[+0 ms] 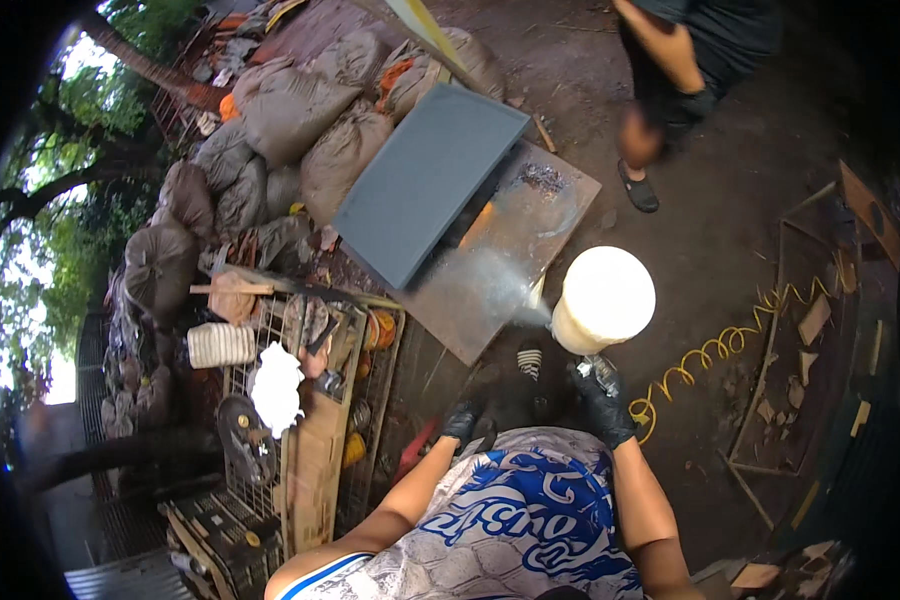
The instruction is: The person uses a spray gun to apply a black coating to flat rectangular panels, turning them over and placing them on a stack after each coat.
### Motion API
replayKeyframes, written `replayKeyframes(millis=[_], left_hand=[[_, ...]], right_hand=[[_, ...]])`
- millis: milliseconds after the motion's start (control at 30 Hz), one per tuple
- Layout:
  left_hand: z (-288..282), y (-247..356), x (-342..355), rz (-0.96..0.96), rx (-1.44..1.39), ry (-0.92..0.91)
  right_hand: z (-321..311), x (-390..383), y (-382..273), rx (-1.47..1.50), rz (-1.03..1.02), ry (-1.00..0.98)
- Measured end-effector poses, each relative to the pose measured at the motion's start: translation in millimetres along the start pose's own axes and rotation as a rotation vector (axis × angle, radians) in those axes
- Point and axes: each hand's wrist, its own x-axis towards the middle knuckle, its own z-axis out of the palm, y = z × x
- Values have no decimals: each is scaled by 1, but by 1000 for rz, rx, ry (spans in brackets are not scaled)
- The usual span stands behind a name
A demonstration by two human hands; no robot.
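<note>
Outdoors | grey panel [435, 180], board [470, 325], dirt ground [715, 265] | right fingers [592, 392] gripping sprayer [605, 298] | left fingers [461, 420] unclear

1) Dusty, filled sacks [295, 112] heaped up, green foliage [100, 112] to their left
2) White container [221, 345] and crumpled white bundle [277, 390] on a wire-and-wood rack [312, 465]
3) Another person [720, 40] in dark clothing
4) Broken scraps [815, 320] on the right

Sprayer [606, 296] and grey board [435, 185]
The sprayer is big, round and white on top, with pale mist [485, 285] puffing out to its left. The grey board is flat and sits on a brown table [570, 195], apart from the sprayer.
</note>
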Motion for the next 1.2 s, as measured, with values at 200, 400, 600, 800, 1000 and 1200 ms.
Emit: replayKeyframes(millis=[200, 400, 600, 800, 1000, 1200], left_hand=[[11, 47, 0, -166, -89, -56], [-37, 92, 32, -907, -1750, 296], [-79, 94, 76, -1023, -1717, 670], [-71, 82, 79, -1007, -1697, 661], [-63, 92, 72, -931, -1788, 659], [-65, 96, 72, -959, -1720, 658]], right_hand=[[-39, 20, 4, 79, -47, -94], [-47, 53, -33, 220, -23, -81], [-47, 140, -108, 212, -166, 50], [-49, 193, -163, 133, -297, 90], [-42, 184, -173, 113, -258, 34], [-35, 162, -155, 155, -127, -103]])
